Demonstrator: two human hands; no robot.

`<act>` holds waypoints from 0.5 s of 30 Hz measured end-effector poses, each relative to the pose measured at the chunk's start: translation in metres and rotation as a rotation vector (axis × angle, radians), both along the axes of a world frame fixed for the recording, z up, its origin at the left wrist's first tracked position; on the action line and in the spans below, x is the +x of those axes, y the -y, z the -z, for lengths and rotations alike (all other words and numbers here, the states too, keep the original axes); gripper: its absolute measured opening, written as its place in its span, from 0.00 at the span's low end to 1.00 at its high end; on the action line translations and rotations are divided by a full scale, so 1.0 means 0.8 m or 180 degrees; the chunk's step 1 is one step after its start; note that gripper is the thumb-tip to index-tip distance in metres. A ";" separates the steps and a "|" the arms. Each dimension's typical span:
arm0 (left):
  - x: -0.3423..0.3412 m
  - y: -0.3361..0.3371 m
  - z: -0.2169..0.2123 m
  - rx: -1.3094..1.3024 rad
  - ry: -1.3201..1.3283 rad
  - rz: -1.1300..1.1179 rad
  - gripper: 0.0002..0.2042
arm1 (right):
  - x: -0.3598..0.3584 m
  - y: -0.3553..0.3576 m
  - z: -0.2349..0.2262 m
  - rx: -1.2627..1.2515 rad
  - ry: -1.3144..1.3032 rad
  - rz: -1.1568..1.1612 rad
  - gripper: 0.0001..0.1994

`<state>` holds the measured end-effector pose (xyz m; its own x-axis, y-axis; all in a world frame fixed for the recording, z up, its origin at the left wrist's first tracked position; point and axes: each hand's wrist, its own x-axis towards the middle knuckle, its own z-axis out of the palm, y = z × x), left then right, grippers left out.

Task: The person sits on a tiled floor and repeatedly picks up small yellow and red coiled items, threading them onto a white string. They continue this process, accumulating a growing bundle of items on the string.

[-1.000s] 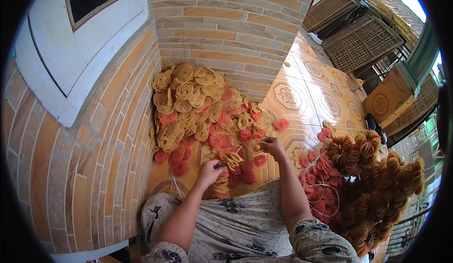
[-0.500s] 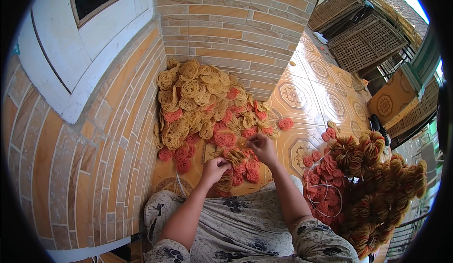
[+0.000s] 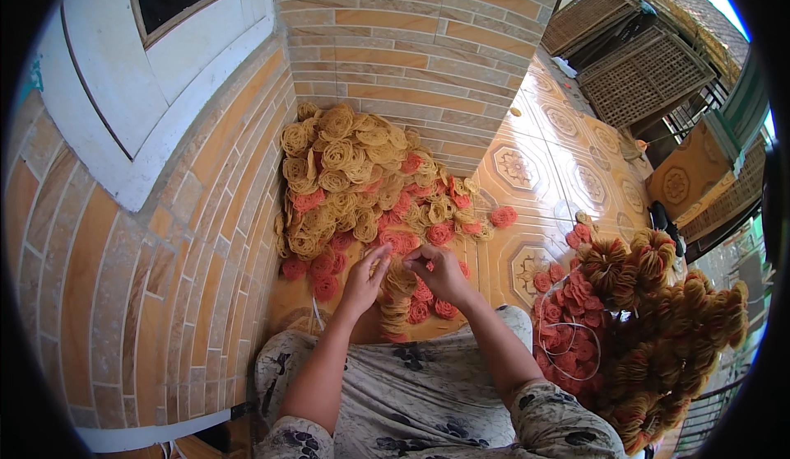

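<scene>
- Left hand [image 3: 362,282] and right hand [image 3: 440,271], fingers pinched, meet on a yellow coil stack [image 3: 398,298] before the knees.
- Loose coil heap [image 3: 362,183] lies against the brick wall [image 3: 395,55].

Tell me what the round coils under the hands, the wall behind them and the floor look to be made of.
Round coils: thin looped strands, yellow and red, matt, probably dried noodle-like crackers. Wall: glazed tan brick-pattern tiles with pale joints. Floor: glossy patterned ceramic tiles, showing reflections.
</scene>
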<state>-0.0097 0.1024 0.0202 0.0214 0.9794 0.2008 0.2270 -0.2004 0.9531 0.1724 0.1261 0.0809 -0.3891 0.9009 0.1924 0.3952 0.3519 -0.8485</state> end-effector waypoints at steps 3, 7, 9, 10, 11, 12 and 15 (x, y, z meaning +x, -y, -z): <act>0.003 0.004 -0.023 -0.0141 -0.0178 0.0555 0.16 | -0.010 0.007 -0.012 -0.0130 -0.0115 0.0128 0.03; 0.006 0.006 -0.031 -0.0138 -0.1070 0.0348 0.12 | -0.016 0.008 -0.004 0.0166 -0.0140 0.0372 0.02; 0.004 0.012 -0.031 -0.0107 -0.1732 0.0095 0.11 | -0.021 0.007 0.004 0.0596 -0.0048 0.0332 0.02; 0.003 0.013 -0.030 -0.0010 -0.1668 0.0070 0.10 | -0.023 0.007 0.007 0.0839 0.0010 0.0256 0.02; 0.002 0.013 -0.029 0.0109 -0.1700 0.0028 0.10 | -0.025 0.006 0.010 0.1090 0.0069 0.0180 0.02; 0.002 0.014 -0.027 0.0236 -0.1859 -0.0053 0.10 | -0.026 0.005 0.013 0.0796 -0.0019 0.0452 0.02; 0.006 0.006 -0.019 -0.0180 -0.1304 0.0403 0.10 | -0.028 0.004 0.019 0.0360 -0.0157 0.0963 0.02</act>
<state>-0.0048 0.0973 0.0352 0.2088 0.9732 0.0968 0.5660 -0.2010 0.7995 0.1496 0.1229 0.0654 -0.0946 0.9461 0.3096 0.4557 0.3177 -0.8315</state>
